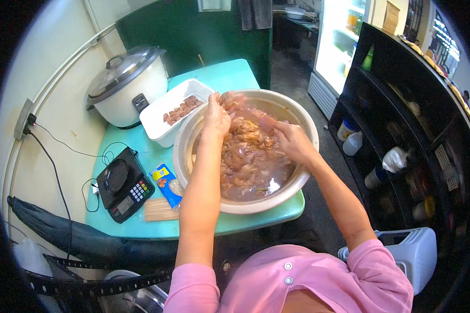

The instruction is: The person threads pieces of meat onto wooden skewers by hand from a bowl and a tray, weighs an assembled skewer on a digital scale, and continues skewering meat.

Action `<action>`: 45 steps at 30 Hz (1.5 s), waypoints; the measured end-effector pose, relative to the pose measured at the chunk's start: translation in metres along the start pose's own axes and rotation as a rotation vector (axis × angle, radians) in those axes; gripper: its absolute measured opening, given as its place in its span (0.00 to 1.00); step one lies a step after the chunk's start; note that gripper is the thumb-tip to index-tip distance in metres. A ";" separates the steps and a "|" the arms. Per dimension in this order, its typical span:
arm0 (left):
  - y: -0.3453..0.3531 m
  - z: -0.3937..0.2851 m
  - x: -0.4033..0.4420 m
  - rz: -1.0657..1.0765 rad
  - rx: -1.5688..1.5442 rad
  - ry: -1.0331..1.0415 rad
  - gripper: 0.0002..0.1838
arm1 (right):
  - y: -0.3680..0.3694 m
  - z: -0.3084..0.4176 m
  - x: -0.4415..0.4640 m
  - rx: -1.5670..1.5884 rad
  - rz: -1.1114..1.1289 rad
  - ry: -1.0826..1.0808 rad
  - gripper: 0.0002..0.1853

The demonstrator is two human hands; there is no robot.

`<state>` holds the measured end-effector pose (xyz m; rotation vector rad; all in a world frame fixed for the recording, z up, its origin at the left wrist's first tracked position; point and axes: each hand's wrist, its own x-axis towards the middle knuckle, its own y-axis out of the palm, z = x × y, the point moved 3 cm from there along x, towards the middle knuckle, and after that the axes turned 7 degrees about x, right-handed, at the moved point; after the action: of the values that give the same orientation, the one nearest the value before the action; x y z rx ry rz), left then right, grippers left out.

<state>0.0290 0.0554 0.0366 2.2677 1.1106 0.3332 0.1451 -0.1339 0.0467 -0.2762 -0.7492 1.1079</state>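
A large round basin (309, 122) holds raw meat pieces (245, 151) in brownish liquid. My left hand (218, 117) is over its left side, fingers closed on raw meat that hangs beyond the fingertips, blurred; whether a stick runs through it I cannot tell. At the right of the basin my right hand (293, 140) pinches a piece of raw meat (267, 123). Behind my left hand, a white rectangular tub (152, 116) contains rows of meat pieces (183, 109). Thin wooden skewers (161, 209) lie on the table beside a blue and yellow packet (166, 183).
The turquoise table (235, 225) carries a digital scale (124, 182) and a big rice cooker (128, 86). Cables run up to a wall socket (23, 119). Black shelves (371, 94) with jars stand at right, near a lit fridge (334, 47) and a grey plastic stool (410, 255).
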 end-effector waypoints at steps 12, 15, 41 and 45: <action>0.001 0.014 0.004 -0.034 0.176 0.071 0.14 | 0.002 -0.003 0.000 -0.054 0.000 -0.019 0.10; 0.001 0.015 0.004 -0.051 0.191 0.075 0.14 | 0.002 -0.003 0.000 -0.051 0.006 -0.011 0.10; 0.005 0.022 0.003 0.126 0.126 -0.072 0.17 | 0.003 -0.012 0.002 -0.056 -0.033 -0.040 0.09; 0.007 0.016 -0.001 0.072 0.136 -0.026 0.16 | 0.002 -0.006 0.002 -0.016 0.024 -0.019 0.08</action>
<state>0.0403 0.0451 0.0279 2.4285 1.0694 0.2629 0.1483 -0.1298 0.0419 -0.2886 -0.7737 1.1287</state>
